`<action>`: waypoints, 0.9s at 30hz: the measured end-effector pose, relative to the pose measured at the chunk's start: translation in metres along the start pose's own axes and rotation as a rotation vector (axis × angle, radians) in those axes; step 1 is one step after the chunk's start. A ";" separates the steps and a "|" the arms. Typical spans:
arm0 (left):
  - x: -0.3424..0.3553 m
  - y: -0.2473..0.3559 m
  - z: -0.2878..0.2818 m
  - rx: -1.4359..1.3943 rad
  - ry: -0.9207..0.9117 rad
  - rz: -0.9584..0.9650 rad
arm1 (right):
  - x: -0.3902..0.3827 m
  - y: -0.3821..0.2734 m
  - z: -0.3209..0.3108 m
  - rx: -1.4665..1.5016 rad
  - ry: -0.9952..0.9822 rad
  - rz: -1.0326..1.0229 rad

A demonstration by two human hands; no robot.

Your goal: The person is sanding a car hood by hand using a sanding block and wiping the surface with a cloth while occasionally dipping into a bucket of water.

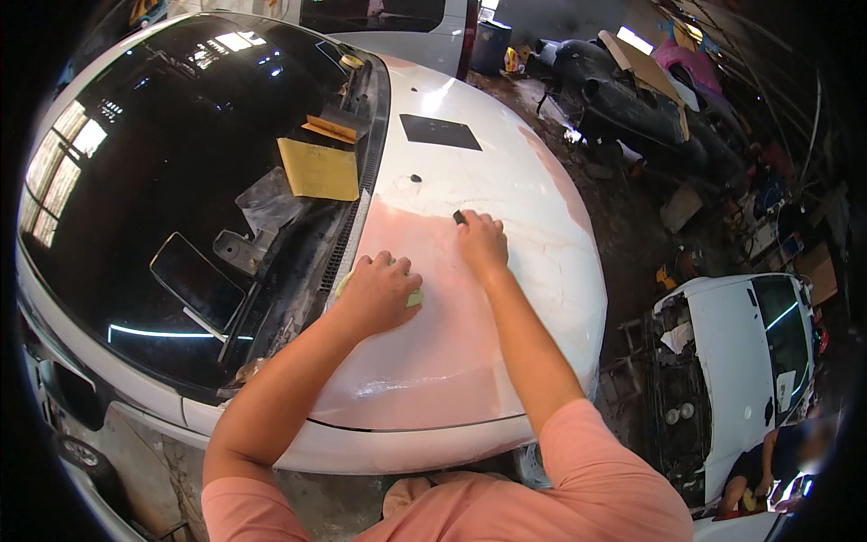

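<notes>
The white car hood [542,262] carries a large pinkish patch [442,343] on its near part, with a wet-looking shine. My left hand [384,287] is closed over a yellow-green sponge [414,298], pressed on the patch beside the windshield edge. Farther forward and to the right, my right hand [483,242] grips a small black piece [459,217] against the hood, at the border between pink and white. Its kind is mostly hidden by my fingers.
A dark rectangular sheet [440,133] lies on the far hood. On the windshield rest a yellow sheet [321,170], a clear plastic bag [271,200] and a phone [197,282]. Right of the hood stand another white car [736,343], a black bumper [623,90] and a seated person [763,470].
</notes>
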State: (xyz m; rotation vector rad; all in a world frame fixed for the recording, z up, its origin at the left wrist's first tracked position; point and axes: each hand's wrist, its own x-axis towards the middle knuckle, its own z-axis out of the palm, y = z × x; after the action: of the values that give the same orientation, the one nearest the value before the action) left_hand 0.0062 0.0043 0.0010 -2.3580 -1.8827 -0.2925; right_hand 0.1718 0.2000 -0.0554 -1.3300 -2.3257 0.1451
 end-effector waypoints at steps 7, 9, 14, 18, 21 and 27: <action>-0.001 -0.003 0.001 0.002 -0.003 -0.016 | -0.003 -0.019 -0.004 0.079 -0.012 -0.141; -0.002 0.000 0.001 0.002 0.006 -0.007 | 0.015 -0.012 0.000 0.051 -0.003 -0.024; -0.008 -0.006 0.004 0.022 0.018 -0.035 | -0.026 -0.047 0.006 0.130 0.027 -0.290; -0.003 -0.001 0.001 0.004 -0.002 -0.017 | 0.009 -0.025 0.000 0.066 0.037 -0.082; -0.006 -0.008 0.004 0.022 0.025 -0.032 | -0.022 -0.063 0.001 0.090 0.011 -0.208; -0.004 -0.004 0.004 0.011 0.027 -0.002 | 0.007 -0.032 -0.003 0.082 0.012 -0.088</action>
State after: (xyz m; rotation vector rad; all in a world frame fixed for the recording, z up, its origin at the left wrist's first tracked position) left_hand 0.0020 0.0025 -0.0040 -2.3333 -1.8701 -0.3119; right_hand 0.1445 0.1889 -0.0402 -1.1843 -2.3377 0.2018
